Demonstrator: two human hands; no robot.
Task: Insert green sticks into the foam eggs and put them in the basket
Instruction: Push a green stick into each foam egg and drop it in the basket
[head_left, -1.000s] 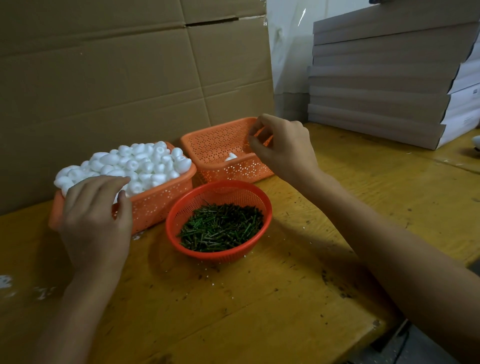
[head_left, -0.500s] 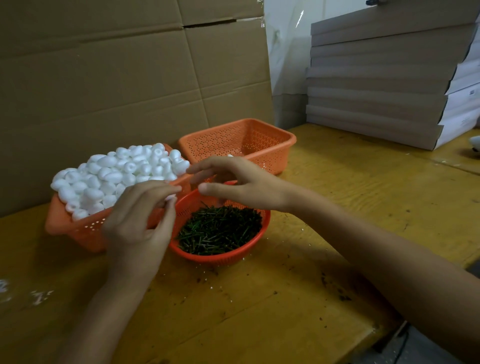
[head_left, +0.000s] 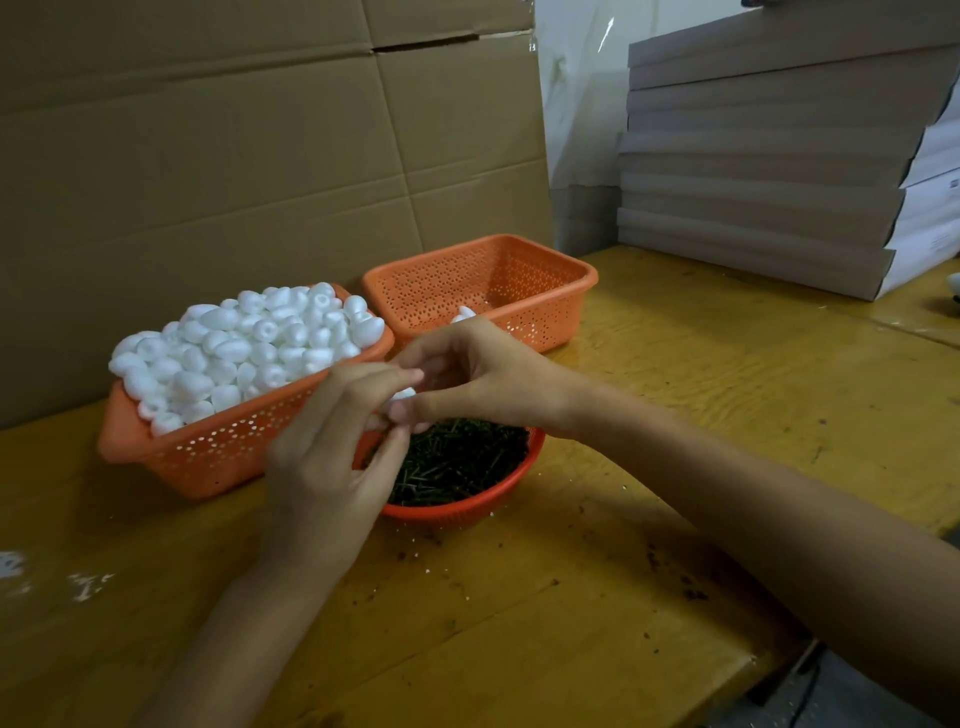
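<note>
Pinching a white foam egg (head_left: 404, 395) at the middle of the frame in the narrow, curled fingertips of the left hand (head_left: 332, 457), forearm entering from the lower left. Gripping the same egg with the right hand (head_left: 483, 374), thumb and bent fingers drawn tight against it, forearm crossing in from the lower right edge. Showing only a small white patch of the egg between the two sets of fingers, so not revealing its long axis or which way its narrow end is pointing. Not showing, either, whether a stick is sitting in that pinch.

Hovering with both hands over the left part of the round red bowl (head_left: 467, 512) just below centre, partly covering its green sticks (head_left: 457, 462). Holding those sticks in a jumbled, mostly flat heap, long axes pointing every way.

Sitting left of centre, just beside the bowl: an orange basket (head_left: 218, 457) piled above its rim with a heap of foam eggs (head_left: 244, 343), lying at all angles. Standing above the bowl, behind the right hand: a second orange basket (head_left: 519, 270), showing one lone egg (head_left: 464, 313) by its near wall, half hidden by the knuckles.

Resting all of it on a yellow wooden table (head_left: 571, 597), with cardboard sheets (head_left: 208, 156) filling the upper left and stacked flat boxes (head_left: 769, 156) at the upper right.
</note>
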